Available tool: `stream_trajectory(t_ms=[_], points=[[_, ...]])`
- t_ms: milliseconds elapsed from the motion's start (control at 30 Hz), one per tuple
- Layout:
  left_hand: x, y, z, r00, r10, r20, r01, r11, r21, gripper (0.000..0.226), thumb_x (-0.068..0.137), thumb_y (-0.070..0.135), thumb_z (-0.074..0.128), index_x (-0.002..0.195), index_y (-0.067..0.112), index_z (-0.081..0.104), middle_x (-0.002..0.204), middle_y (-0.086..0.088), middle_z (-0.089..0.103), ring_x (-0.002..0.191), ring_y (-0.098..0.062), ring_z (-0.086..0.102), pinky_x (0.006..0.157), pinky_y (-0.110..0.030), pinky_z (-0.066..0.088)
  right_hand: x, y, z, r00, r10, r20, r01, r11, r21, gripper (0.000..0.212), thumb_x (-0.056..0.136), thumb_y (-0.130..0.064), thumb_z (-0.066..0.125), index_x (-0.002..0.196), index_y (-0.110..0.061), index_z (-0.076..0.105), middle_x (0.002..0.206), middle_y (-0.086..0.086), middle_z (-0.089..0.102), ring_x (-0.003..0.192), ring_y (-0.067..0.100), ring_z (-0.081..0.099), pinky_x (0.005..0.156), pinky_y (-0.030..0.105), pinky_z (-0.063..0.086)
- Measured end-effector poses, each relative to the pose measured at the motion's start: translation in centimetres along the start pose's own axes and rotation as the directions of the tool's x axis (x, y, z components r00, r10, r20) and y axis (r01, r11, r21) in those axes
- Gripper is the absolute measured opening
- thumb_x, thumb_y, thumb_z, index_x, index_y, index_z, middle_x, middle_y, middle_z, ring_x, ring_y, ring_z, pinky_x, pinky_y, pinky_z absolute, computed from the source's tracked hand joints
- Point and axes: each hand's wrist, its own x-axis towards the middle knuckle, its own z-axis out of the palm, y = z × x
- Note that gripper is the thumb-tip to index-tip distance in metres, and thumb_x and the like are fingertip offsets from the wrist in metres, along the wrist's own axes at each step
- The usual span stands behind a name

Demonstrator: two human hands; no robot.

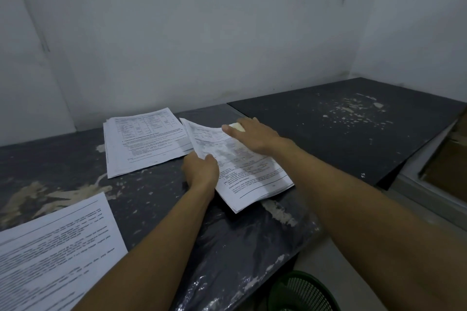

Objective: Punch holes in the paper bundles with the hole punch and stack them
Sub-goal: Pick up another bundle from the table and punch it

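Note:
A bundle of printed paper [252, 179] lies tilted on the dark table, its far end lifted slightly. My left hand [201, 170] pinches the bundle's left edge, thumb on top. My right hand [254, 135] lies over the bundle's far end with straight fingers, covering a pale object [238, 127] that is mostly hidden; whether this is the hole punch I cannot tell. A stack of printed bundles [144, 141] sits to the left, just beyond my left hand. Another paper bundle [53, 252] lies at the near left.
The dark table [75, 179] is scuffed with pale patches and meets a white wall at the back. A second dark tabletop [341, 129] adjoins on the right. A green mesh basket [300, 293] stands on the floor below the table's near edge.

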Motion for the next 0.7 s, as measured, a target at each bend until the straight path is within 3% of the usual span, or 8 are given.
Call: stream_trajectory(t_ms=[67, 133, 200, 367, 533, 600, 667, 700], points=[[0.2, 0.2, -0.1, 0.999, -0.048, 0.009, 0.048, 0.999, -0.019, 0.031, 0.095, 0.010, 0.058, 0.124, 0.008, 0.065, 0.115, -0.008, 0.071, 0.094, -0.029, 0.069, 0.081, -0.046, 0.060, -0.1, 0.0, -1.3, 1.000, -0.003, 0.017, 0.001, 0.990, 0.139, 0.072, 0.094, -0.071, 0.032, 0.147, -0.023, 0.043, 0.153, 0.002, 0.042, 0.138, 0.029, 0.042, 0.104, 0.045, 0.036], [0.5, 0.2, -0.2, 0.995, -0.092, 0.027, 0.093, 0.994, -0.051, 0.030, 0.093, 0.008, 0.059, 0.123, 0.007, 0.065, 0.114, -0.009, 0.070, 0.092, -0.029, 0.068, 0.081, -0.046, 0.060, -0.1, -0.2, -2.3, 0.998, 0.009, 0.070, -0.027, 0.964, 0.263, 0.067, 0.098, -0.065, 0.033, 0.150, -0.024, 0.040, 0.157, 0.000, 0.038, 0.135, 0.027, 0.045, 0.102, 0.040, 0.035], [0.6, 0.4, -0.3, 0.993, -0.112, 0.042, 0.114, 0.992, -0.060, 0.030, 0.092, 0.007, 0.060, 0.121, 0.007, 0.066, 0.112, -0.009, 0.071, 0.090, -0.029, 0.068, 0.081, -0.047, 0.060, 0.0, -0.3, -2.9, 0.993, 0.029, 0.112, -0.065, 0.943, 0.325, 0.067, 0.099, -0.064, 0.033, 0.153, -0.024, 0.036, 0.160, -0.001, 0.032, 0.134, 0.027, 0.045, 0.099, 0.038, 0.033], [0.5, 1.9, -1.0, 0.997, -0.072, 0.042, 0.074, 0.997, -0.029, 0.029, 0.091, 0.007, 0.059, 0.120, 0.007, 0.064, 0.111, -0.010, 0.069, 0.091, -0.031, 0.067, 0.079, -0.044, 0.060, 0.1, -0.5, -2.9, 0.992, 0.036, 0.120, -0.074, 0.941, 0.330, 0.063, 0.102, -0.055, 0.033, 0.155, -0.020, 0.032, 0.163, 0.001, 0.027, 0.148, 0.025, 0.028, 0.115, 0.041, 0.025], [1.3, 2.7, -3.6, 0.998, 0.003, 0.056, -0.006, 0.999, 0.047, 0.018, 0.093, 0.010, 0.060, 0.111, 0.006, 0.064, 0.105, -0.008, 0.067, 0.084, -0.025, 0.065, 0.061, -0.030, 0.055, -0.2, -1.1, -2.8, 0.988, 0.066, 0.142, -0.121, 0.899, 0.421, 0.057, 0.103, -0.046, 0.040, 0.150, -0.013, 0.040, 0.157, 0.007, 0.036, 0.143, 0.030, 0.034, 0.116, 0.046, 0.027], [1.7, 2.9, -5.1, 0.997, 0.037, 0.063, -0.040, 0.998, 0.055, 0.011, 0.094, 0.010, 0.060, 0.103, 0.009, 0.065, 0.101, -0.008, 0.069, 0.083, -0.024, 0.066, 0.062, -0.029, 0.054, 0.0, -1.3, -2.7, 0.986, 0.122, 0.116, -0.164, 0.850, 0.500, 0.059, 0.098, -0.048, 0.051, 0.150, -0.020, 0.043, 0.158, 0.001, 0.036, 0.145, 0.028, 0.032, 0.120, 0.047, 0.022], [2.0, 3.3, -6.9, 0.995, 0.067, 0.071, -0.071, 0.996, 0.053, 0.009, 0.094, 0.012, 0.061, 0.100, 0.010, 0.068, 0.099, -0.008, 0.071, 0.085, -0.026, 0.068, 0.071, -0.036, 0.058, 0.4, -1.5, -2.6, 0.983, 0.179, 0.032, -0.172, 0.857, 0.486, 0.046, 0.093, -0.051, 0.057, 0.132, -0.028, 0.062, 0.147, 0.000, 0.049, 0.139, 0.026, 0.040, 0.118, 0.045, 0.023], [2.2, 3.6, -7.7, 0.995, 0.076, 0.070, -0.080, 0.996, 0.048, 0.010, 0.094, 0.014, 0.062, 0.101, 0.010, 0.069, 0.100, -0.008, 0.071, 0.087, -0.027, 0.069, 0.077, -0.040, 0.060, 0.9, -1.7, -2.6, 0.980, 0.197, -0.016, -0.171, 0.887, 0.429, 0.027, 0.092, -0.048, 0.057, 0.111, -0.033, 0.070, 0.131, 0.002, 0.058, 0.128, 0.024, 0.047, 0.113, 0.039, 0.025]])
